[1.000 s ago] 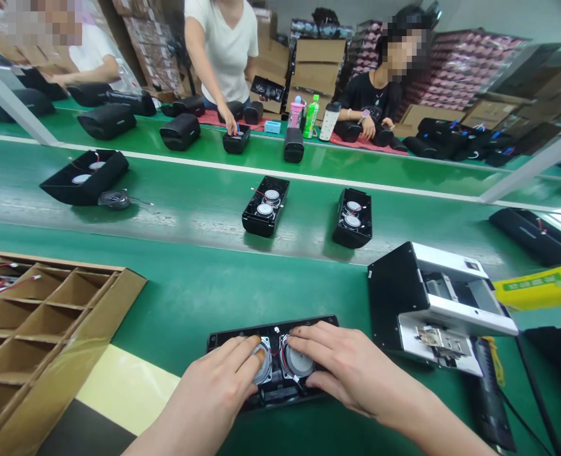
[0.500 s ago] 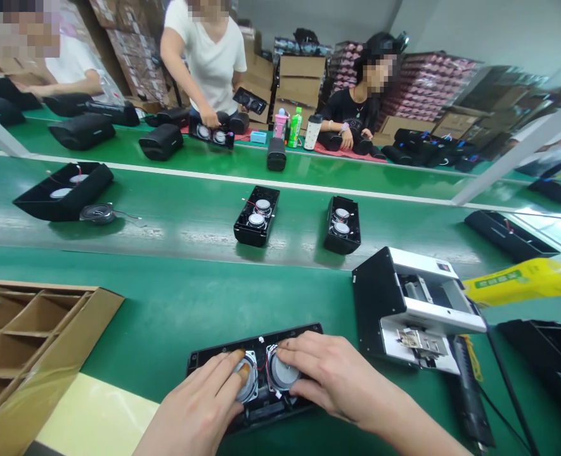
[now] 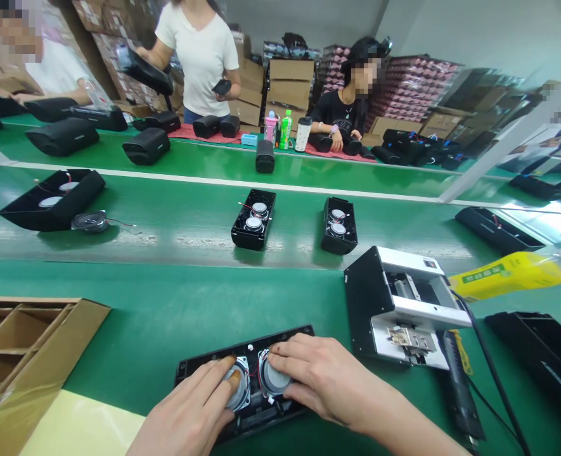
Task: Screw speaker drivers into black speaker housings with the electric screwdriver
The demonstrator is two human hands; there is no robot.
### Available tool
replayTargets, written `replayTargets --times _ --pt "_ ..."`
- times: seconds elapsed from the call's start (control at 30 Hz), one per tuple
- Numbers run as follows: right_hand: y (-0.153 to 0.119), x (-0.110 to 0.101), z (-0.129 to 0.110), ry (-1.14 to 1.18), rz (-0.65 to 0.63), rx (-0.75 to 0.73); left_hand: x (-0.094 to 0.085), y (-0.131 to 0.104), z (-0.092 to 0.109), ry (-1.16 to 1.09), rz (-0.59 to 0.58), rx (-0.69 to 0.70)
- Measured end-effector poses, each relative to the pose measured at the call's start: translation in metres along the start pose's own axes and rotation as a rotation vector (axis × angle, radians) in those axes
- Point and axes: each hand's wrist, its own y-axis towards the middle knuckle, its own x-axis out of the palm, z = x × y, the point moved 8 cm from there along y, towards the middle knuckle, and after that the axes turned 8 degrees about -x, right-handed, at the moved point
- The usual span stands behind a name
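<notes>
A black speaker housing (image 3: 261,415) lies tilted on the green bench, with two round speaker drivers side by side in it. My left hand (image 3: 189,405) has its fingers curled over the left driver (image 3: 239,396). Around the right driver (image 3: 274,379), my right hand (image 3: 321,373) grips the rim, fingers on top and thumb at the lower edge. Thin red wires and small white connectors show between and beside the drivers. The outer parts of both drivers are hidden under my fingers.
A black and white machine (image 3: 406,310) stands right of the housing, with a black electric screwdriver (image 3: 461,386) beside it. A divided cardboard box (image 3: 83,329) is at the left. Two open housings (image 3: 254,218) sit on the conveyor (image 3: 189,215). People work across it.
The view has shifted slightly, while my hands stay on the two drivers. Across the conveyor, a person in white has straightened and lifted a black housing from the bench.
</notes>
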Motion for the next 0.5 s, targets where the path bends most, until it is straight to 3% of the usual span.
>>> replayTargets --times 0.4,0.5 --pt "0.007 -0.002 -0.007 -0.061 -0.046 0.091 0.002 -0.003 -0.001 0.044 0.023 0.039" --pt "0.000 -0.019 -0.020 -0.076 0.056 0.040 0.001 -0.014 -0.003 0.066 0.084 0.058"
